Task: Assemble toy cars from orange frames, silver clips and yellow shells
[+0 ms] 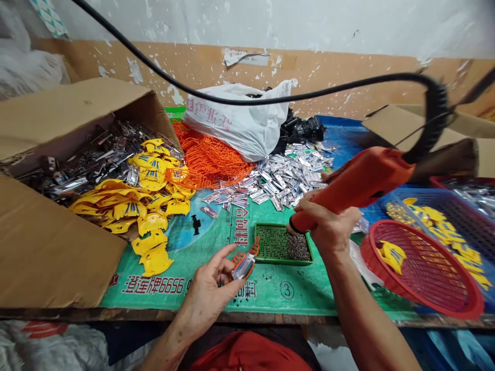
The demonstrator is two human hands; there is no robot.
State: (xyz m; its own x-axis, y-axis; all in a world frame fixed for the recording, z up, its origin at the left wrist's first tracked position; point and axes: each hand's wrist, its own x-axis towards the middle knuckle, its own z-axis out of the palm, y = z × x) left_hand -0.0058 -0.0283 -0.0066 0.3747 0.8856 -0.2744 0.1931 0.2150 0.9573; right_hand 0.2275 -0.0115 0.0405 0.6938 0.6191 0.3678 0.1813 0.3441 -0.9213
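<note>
**Orange-and-silver piece in the left hand, corded electric screwdriver in the right hand, at the green tray**

Well left of the green tray, a cardboard box lies open toward it, heaped with dark metal parts; printed yellow plastic pieces spill from it onto the table.

Just left of the tray is the orange-and-silver piece. Its long axis slants away from the person and rightward, the narrow orange end pointing up at the tray's left edge, with the silver plate facing up. The left hand comes in from the near side, fingers curled and thumb on the near side; its grip is closed on this piece.

Beyond the tray lie an orange openwork heap, a white plastic bag and scattered silver plates.

Small dark screws fill the tray's right end. The screwdriver's nose points down and left over that end; its body rises rightward to the black cable. Whether its bit touches a screw is hidden. The right forearm rises from the near right, the grip wrapped around the screwdriver's body.

Right of the tray, a red basket holds a yellow piece.
</note>
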